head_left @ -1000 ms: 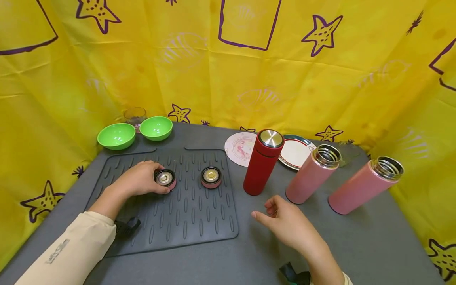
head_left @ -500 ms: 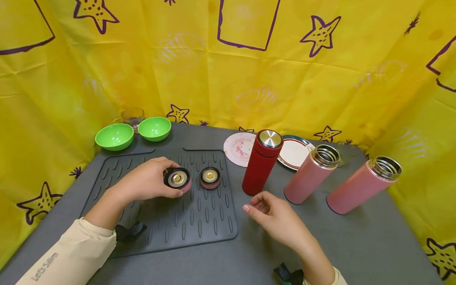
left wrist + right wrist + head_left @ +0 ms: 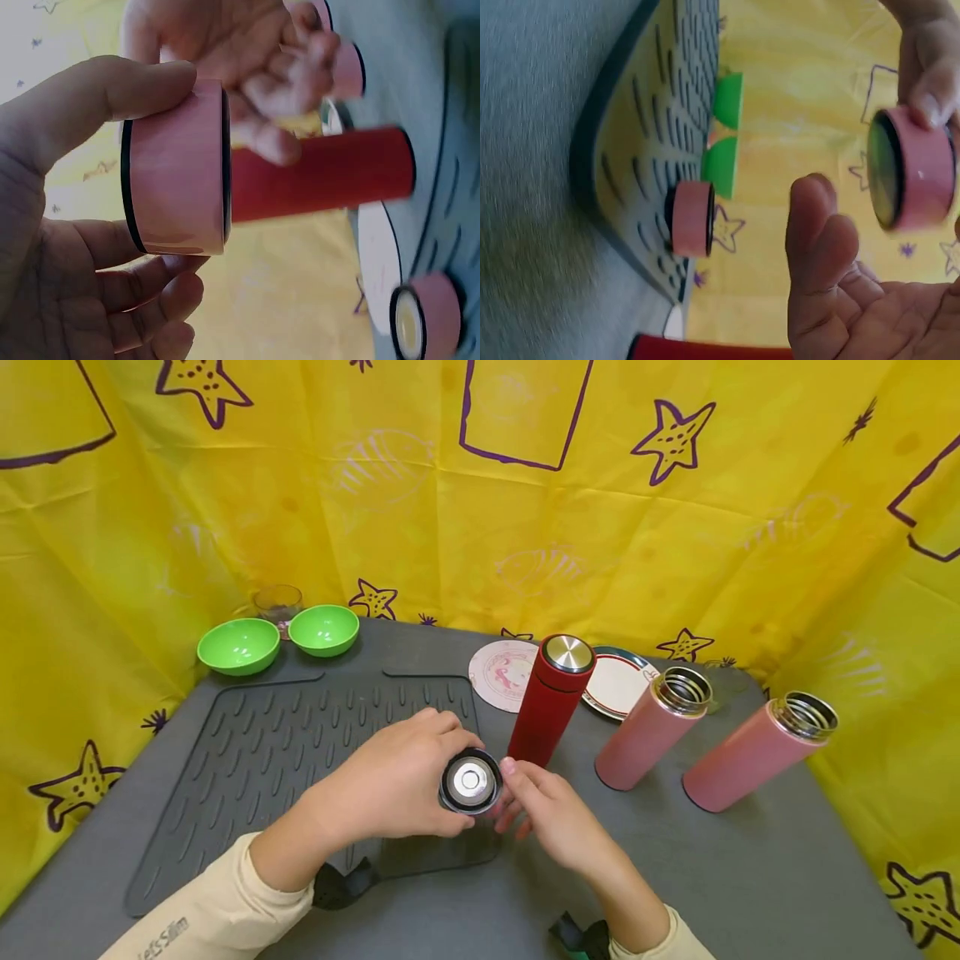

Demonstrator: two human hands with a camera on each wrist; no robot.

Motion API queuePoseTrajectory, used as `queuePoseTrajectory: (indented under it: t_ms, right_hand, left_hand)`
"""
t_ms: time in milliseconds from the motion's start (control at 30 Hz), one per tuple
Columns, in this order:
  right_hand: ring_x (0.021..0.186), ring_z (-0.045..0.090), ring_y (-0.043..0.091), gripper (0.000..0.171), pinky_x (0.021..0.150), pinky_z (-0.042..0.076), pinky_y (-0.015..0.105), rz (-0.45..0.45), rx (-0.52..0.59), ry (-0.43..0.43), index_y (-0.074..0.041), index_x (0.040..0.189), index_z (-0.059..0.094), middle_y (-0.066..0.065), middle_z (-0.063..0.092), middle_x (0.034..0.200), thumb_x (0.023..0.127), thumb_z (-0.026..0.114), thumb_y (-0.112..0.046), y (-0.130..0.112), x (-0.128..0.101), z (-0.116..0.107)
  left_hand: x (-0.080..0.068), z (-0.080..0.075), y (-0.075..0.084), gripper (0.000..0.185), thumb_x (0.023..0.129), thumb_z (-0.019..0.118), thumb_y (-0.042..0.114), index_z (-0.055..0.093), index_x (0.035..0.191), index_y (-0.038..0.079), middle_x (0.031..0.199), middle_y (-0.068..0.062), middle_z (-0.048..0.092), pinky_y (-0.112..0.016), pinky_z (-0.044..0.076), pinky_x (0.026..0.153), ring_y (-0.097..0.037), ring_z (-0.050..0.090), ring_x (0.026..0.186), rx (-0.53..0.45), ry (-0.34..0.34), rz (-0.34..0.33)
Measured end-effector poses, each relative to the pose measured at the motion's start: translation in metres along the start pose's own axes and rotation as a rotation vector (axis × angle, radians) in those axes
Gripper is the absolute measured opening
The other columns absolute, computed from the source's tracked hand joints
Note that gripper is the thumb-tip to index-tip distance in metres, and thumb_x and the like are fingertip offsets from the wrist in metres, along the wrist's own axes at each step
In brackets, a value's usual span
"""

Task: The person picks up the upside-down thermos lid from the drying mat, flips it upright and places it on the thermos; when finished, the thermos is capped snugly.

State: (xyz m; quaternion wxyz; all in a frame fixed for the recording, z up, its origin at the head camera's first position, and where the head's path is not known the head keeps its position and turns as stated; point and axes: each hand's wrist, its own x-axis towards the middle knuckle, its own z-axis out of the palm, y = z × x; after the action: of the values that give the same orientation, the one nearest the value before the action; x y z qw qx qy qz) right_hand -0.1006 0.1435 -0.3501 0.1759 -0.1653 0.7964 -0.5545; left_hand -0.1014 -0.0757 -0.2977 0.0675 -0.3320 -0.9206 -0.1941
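My left hand (image 3: 448,777) grips a pink bottle lid (image 3: 471,780) with a black rim and a shiny metal inside, lifted above the front right corner of the grey ribbed mat (image 3: 247,752). In the left wrist view the thumb and fingers wrap the lid (image 3: 180,165). My right hand (image 3: 504,793) hovers just right of it, fingers loosely bent and holding nothing; the right wrist view shows a gap between the hand (image 3: 832,255) and the lid (image 3: 919,169). A second pink lid (image 3: 691,219) lies on the mat, hidden behind my left hand in the head view.
A capped red bottle (image 3: 551,702) stands just behind the hands. Two uncapped pink bottles (image 3: 651,727) (image 3: 753,752) stand to its right. Two plates (image 3: 504,672) (image 3: 618,681) lie behind them. Two green bowls (image 3: 237,646) (image 3: 324,630) and a glass (image 3: 279,602) sit at the back left.
My left hand picked the lid off the mat and carried it right and toward me. My right hand moved left to meet it.
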Motion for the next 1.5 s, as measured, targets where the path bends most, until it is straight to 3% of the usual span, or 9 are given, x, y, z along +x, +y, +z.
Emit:
queuePoseTrajectory:
  t_ms: [167,500,800,867,1033,1167,1300,1400,1500]
  right_hand:
    - [0.068,0.065,0.027,0.035,0.058,0.051,0.034,-0.019,0.071,-0.064,-0.001,0.095,0.061,0.013,0.067,0.073,0.101,0.053,-0.034,0.000,0.000,0.006]
    - [0.063,0.064,0.026,0.033,0.056,0.049,0.030,-0.021,0.139,-0.084,0.001,0.092,0.061,0.013,0.066,0.070,0.099,0.058,-0.031,0.000,0.001,0.008]
    - [0.064,0.062,0.025,0.028,0.059,0.052,0.035,-0.030,0.039,-0.013,-0.002,0.092,0.063,0.007,0.066,0.070,0.095,0.064,-0.029,-0.003,-0.003,0.001]
    - [0.064,0.062,0.024,0.028,0.059,0.051,0.035,-0.014,-0.010,0.018,-0.005,0.091,0.065,0.004,0.066,0.069,0.093,0.067,-0.032,-0.005,-0.004,-0.001]
    - [0.068,0.062,0.019,0.024,0.063,0.051,0.030,-0.053,-0.040,0.095,-0.009,0.096,0.065,0.002,0.067,0.078,0.089,0.073,-0.031,-0.007,-0.004,-0.005]
    - [0.076,0.064,0.015,0.026,0.070,0.053,0.030,-0.230,-0.081,0.206,-0.016,0.104,0.064,-0.003,0.069,0.090,0.084,0.079,-0.022,-0.007,-0.005,-0.003]
    - [0.091,0.065,0.012,0.038,0.078,0.054,0.029,-0.496,-0.225,0.351,-0.017,0.109,0.064,-0.007,0.068,0.107,0.077,0.084,-0.008,-0.005,-0.003,-0.002]
    - [0.102,0.064,0.016,0.041,0.083,0.052,0.025,-0.667,-0.305,0.416,-0.012,0.109,0.065,-0.001,0.066,0.117,0.075,0.082,0.002,-0.004,-0.001,-0.001]
    - [0.108,0.062,0.023,0.035,0.090,0.049,0.025,-0.809,-0.368,0.445,-0.006,0.107,0.065,0.008,0.065,0.119,0.076,0.079,0.004,-0.004,0.001,-0.001]
  left_hand:
    - [0.002,0.009,0.010,0.053,0.064,0.086,0.039,0.069,0.108,0.016,0.093,0.008,0.054,-0.023,0.047,0.068,-0.010,0.045,0.086,-0.014,-0.015,0.053]
    - [0.000,0.011,0.012,0.053,0.065,0.086,0.039,0.068,0.111,0.021,0.095,0.011,0.053,-0.023,0.047,0.068,-0.009,0.042,0.088,-0.052,-0.035,0.022]
    - [0.000,0.015,0.012,0.066,0.066,0.087,0.047,0.062,0.121,0.021,0.105,0.012,0.054,-0.026,0.045,0.080,-0.009,0.042,0.097,-0.111,-0.009,0.030]
    - [-0.001,0.015,0.011,0.072,0.067,0.084,0.056,0.060,0.125,0.022,0.107,0.014,0.053,-0.027,0.045,0.083,-0.007,0.042,0.100,-0.168,-0.003,0.009]
    - [-0.001,0.014,0.006,0.069,0.080,0.070,0.064,0.053,0.133,0.023,0.112,0.013,0.052,-0.030,0.047,0.089,-0.006,0.046,0.107,-0.396,0.029,-0.144]
    - [0.001,0.016,-0.002,0.054,0.090,0.065,0.052,0.055,0.131,0.018,0.112,0.006,0.057,-0.036,0.047,0.091,-0.013,0.054,0.103,-0.589,0.035,-0.247]
    - [0.001,0.019,-0.008,0.052,0.087,0.070,0.047,0.060,0.127,0.017,0.110,0.003,0.060,-0.037,0.050,0.085,-0.016,0.057,0.099,-0.718,-0.013,-0.305]
    - [0.001,0.022,-0.010,0.055,0.081,0.078,0.045,0.063,0.125,0.017,0.110,0.003,0.060,-0.038,0.052,0.082,-0.017,0.056,0.100,-0.742,-0.013,-0.283]
    - [0.002,0.026,-0.009,0.059,0.072,0.085,0.043,0.066,0.122,0.018,0.108,0.006,0.060,-0.038,0.053,0.079,-0.015,0.056,0.097,-0.706,0.043,-0.224]
